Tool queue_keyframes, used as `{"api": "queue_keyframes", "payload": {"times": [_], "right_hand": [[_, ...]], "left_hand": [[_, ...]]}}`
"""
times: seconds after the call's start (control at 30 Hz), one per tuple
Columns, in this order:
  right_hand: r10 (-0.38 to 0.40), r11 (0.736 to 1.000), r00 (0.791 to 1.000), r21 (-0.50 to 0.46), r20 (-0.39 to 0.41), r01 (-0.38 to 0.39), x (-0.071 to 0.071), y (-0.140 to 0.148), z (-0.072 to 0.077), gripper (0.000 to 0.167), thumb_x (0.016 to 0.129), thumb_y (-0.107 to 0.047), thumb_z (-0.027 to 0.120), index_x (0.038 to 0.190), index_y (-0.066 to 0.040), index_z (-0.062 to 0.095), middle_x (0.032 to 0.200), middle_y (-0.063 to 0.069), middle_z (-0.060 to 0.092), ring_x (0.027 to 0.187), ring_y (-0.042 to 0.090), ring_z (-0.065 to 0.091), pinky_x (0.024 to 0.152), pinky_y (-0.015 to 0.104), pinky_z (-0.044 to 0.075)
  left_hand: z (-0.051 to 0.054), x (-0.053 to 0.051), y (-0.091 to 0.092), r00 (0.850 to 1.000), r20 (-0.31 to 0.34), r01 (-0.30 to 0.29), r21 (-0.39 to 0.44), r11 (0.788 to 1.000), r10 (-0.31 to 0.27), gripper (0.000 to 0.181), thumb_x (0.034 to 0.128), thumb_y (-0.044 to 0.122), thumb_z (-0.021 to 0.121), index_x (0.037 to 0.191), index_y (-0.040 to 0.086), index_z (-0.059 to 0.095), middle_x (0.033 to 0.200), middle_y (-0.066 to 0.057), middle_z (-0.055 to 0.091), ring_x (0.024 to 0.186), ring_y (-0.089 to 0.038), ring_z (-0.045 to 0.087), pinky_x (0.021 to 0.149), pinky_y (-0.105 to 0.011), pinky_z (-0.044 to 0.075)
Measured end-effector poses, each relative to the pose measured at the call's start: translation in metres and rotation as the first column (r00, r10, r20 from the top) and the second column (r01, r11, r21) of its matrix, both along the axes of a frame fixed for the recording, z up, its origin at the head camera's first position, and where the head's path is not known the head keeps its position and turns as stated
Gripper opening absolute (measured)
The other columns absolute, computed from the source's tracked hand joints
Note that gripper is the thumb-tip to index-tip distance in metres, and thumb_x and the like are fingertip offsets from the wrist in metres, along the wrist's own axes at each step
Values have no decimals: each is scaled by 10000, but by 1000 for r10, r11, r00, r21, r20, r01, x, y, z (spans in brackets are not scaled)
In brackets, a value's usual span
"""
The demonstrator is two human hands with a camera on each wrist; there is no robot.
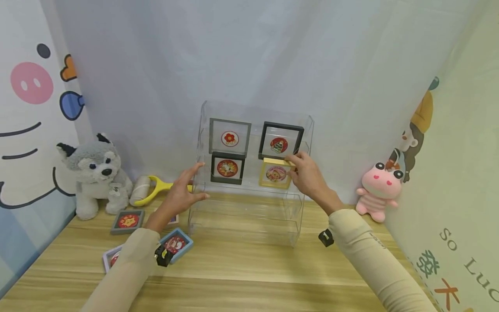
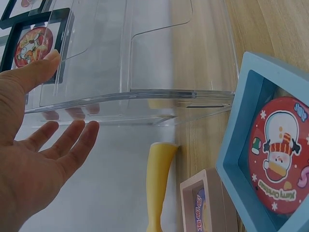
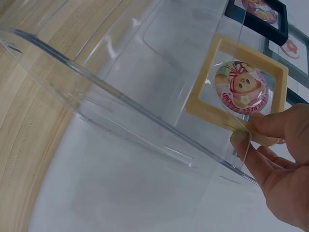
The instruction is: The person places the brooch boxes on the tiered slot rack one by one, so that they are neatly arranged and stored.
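Note:
A clear tiered rack (image 1: 245,216) stands at the middle of the table. On its top tier are a grey frame (image 1: 211,136) and a black frame (image 1: 283,125); the tier below holds another black frame (image 1: 228,180) and a yellow frame (image 1: 273,186). My right hand (image 1: 309,175) pinches the yellow frame (image 3: 207,113) at its right edge, thumb and finger on it in the right wrist view. At the rack's left side, my left hand (image 1: 183,195) has its fingers spread; in the left wrist view that hand (image 2: 43,159) lies around the rack's side edge.
Left of the rack lie a blue frame (image 1: 187,248), a grey frame (image 1: 116,226), a lilac frame (image 1: 106,260) and a pink frame (image 2: 217,198). A plush husky (image 1: 95,173), a yellow-handled roller (image 1: 141,190) and, at right, a pink plush toy (image 1: 378,190) stand near the back.

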State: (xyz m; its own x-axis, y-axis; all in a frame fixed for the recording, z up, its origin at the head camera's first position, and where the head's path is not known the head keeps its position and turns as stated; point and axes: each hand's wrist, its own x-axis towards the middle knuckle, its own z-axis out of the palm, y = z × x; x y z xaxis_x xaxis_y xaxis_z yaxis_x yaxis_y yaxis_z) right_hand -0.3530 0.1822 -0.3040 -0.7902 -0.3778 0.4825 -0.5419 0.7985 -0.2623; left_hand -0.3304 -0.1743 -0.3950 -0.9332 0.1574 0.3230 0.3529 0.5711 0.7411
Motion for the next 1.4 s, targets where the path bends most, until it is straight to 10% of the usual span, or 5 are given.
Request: {"api": "queue_keyframes", "payload": {"times": [0.43, 0.73, 1.4], "right_hand": [[52, 987, 997, -148, -55, -59, 19, 19, 10, 462, 899, 14, 691, 1342, 13, 561, 1245, 274, 528, 1032, 399, 639, 820, 468, 601], [-40, 960, 977, -280, -209, -20, 39, 37, -20, 498, 876, -35, 728, 1345, -26, 561, 1113, 240, 555, 973, 365, 593, 757, 480, 579], [-11, 983, 983, -176, 183, 44, 74, 43, -122, 976, 815, -243, 837, 1582, -117, 248, 1393, 279, 419, 1115, 415, 560, 830, 489, 536]], "left_hand": [[0, 0, 0, 1000, 6, -1, -11, 1000, 1, 898, 851, 115, 795, 1574, 247, 278, 1588, -239, 282, 1243, -502, 503, 930, -651, 496], [0, 0, -1, 1000, 4, 3, -18, 1000, -2, 897, 855, 116, 790, 1577, 224, 269, 1584, -250, 280, 1238, -509, 501, 940, -657, 488], [1, -2, -4, 999, 0, 43, -18, 999, -43, 945, 843, 112, 800, 1592, 231, 237, 1575, -278, 278, 1241, -537, 492, 942, -656, 490]]}}
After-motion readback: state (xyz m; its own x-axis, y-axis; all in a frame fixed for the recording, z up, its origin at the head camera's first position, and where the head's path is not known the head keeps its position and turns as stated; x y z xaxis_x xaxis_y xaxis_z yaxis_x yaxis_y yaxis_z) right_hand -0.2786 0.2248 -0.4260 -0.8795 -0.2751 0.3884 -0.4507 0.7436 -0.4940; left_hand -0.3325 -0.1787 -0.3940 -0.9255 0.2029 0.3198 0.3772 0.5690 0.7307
